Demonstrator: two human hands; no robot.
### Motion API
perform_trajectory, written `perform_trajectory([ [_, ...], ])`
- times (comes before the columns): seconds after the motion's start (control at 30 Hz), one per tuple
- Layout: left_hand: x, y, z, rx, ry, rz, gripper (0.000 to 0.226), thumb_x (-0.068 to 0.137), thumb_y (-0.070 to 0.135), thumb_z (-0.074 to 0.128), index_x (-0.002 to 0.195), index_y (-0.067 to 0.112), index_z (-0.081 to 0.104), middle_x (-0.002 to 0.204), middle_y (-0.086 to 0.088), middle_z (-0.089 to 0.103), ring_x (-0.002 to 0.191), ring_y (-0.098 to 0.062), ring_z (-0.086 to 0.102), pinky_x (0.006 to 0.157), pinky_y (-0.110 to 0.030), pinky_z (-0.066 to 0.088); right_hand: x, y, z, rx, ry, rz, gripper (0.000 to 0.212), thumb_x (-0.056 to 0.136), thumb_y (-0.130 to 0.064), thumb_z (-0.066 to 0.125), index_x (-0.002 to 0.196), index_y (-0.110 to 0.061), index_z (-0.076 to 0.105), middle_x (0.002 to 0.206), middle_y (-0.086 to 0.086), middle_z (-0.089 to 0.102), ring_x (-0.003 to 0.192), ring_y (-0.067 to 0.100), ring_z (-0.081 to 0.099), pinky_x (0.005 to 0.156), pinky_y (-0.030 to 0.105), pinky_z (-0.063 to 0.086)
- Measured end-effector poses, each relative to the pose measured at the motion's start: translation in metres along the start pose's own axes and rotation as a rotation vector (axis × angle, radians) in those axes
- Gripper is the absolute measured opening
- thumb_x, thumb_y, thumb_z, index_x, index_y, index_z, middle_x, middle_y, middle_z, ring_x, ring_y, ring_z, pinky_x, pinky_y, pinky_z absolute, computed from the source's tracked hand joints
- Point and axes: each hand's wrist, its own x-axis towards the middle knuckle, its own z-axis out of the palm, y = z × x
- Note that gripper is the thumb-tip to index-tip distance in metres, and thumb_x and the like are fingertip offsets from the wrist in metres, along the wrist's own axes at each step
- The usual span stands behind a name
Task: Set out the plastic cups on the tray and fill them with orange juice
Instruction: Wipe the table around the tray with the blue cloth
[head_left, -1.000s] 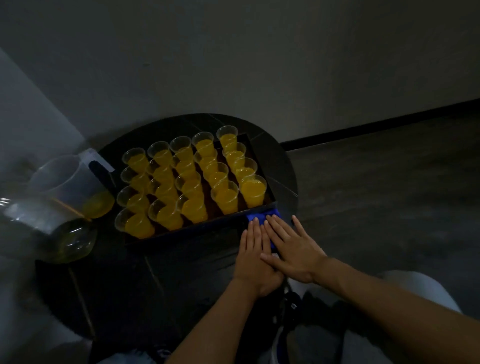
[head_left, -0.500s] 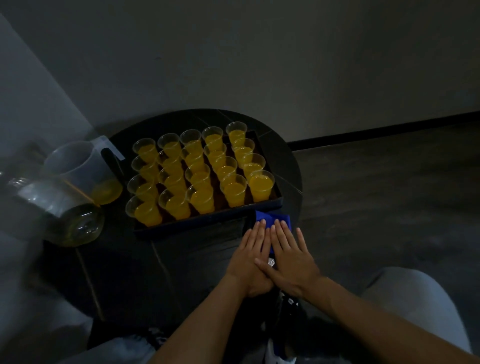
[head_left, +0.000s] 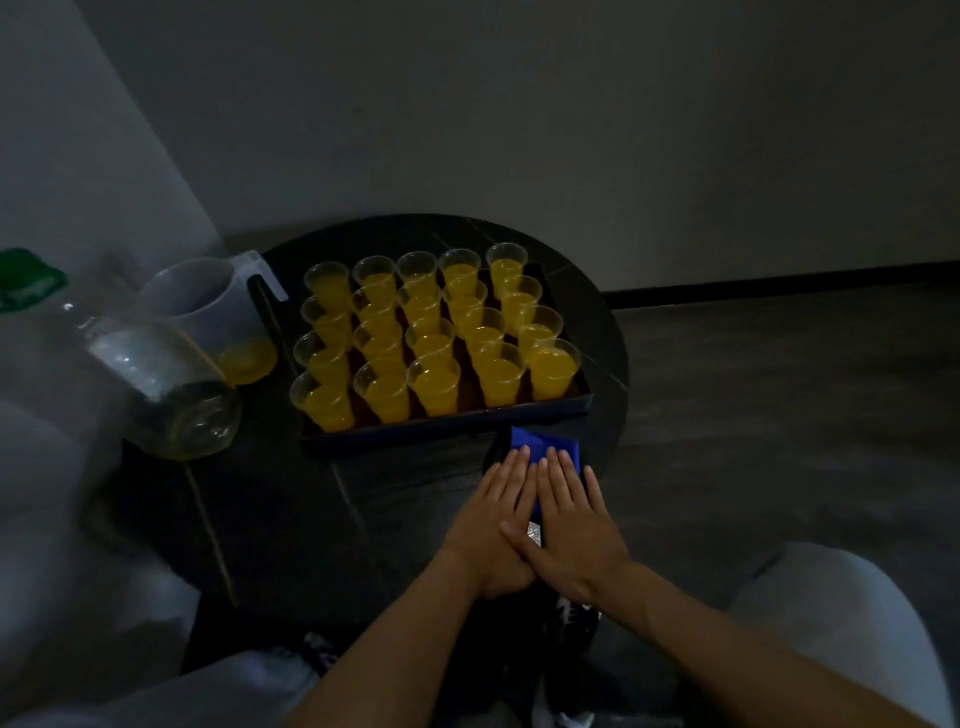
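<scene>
left hand (head_left: 488, 535) and right hand (head_left: 576, 535) stay flat, fingers straight, on the blue cloth (head_left: 545, 444). all plastic cups (head_left: 436, 379) look filled; task likely done.

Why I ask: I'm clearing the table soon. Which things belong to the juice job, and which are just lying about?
Job: plastic cups, all holding juice; tray under them; pitcher with a little juice left.
Lying about: blue item under the left hand and right hand, both flat; clear bottle at the left.
</scene>
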Motion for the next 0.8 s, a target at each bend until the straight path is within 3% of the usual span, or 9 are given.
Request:
perform_trajectory([
  [0.13, -0.015, -0.017, 0.003, 0.004, -0.006, -0.021, 0.104, 0.093, 0.06, 0.044, 0.158, 0.011, -0.02, 0.163, -0.007, -0.033, 0.149, -0.017, -0.034, 0.12, -0.031, -0.023, 0.004, -0.019, 0.005, 0.03, 0.006, -0.037, 0.104, 0.081, -0.088, -0.005, 0.153, -0.013, -0.016, 0.163, 0.006, -0.021, 0.147, 0.019, -0.029, 0.121, 0.042, -0.013],
  [0.33, -0.042, -0.046, 0.006, 0.04, -0.005, -0.078, 0.102, 0.084, 0.063, 0.023, 0.158, 0.009, -0.019, 0.164, -0.009, -0.032, 0.15, -0.018, -0.032, 0.126, -0.039, -0.011, 0.016, -0.053, 0.011, 0.035, -0.005, -0.108, 0.105, 0.082, -0.088, -0.001, 0.154, -0.013, -0.017, 0.162, 0.006, -0.023, 0.147, 0.018, -0.029, 0.122, 0.04, -0.014],
  [0.63, -0.098, -0.096, 0.012, 0.048, 0.02, -0.24, 0.098, 0.094, 0.06, 0.033, 0.157, 0.012, -0.024, 0.161, -0.007, -0.038, 0.148, -0.016, -0.037, 0.124, -0.036, -0.017, 0.038, -0.125, 0.018, 0.004, -0.061, -0.259, 0.102, 0.085, -0.086, 0.004, 0.154, -0.013, -0.018, 0.162, 0.007, -0.025, 0.146, 0.019, -0.031, 0.119, 0.036, -0.019],
  [0.8, -0.133, -0.126, 0.012, 0.038, -0.012, -0.338, 0.101, 0.091, 0.062, 0.033, 0.157, 0.012, -0.025, 0.161, -0.007, -0.039, 0.147, -0.017, -0.038, 0.126, -0.039, -0.011, 0.05, -0.171, 0.026, -0.023, -0.076, -0.34, 0.106, 0.082, -0.087, -0.003, 0.155, -0.011, -0.016, 0.162, 0.01, -0.023, 0.147, 0.022, -0.029, 0.121, 0.039, -0.015],
])
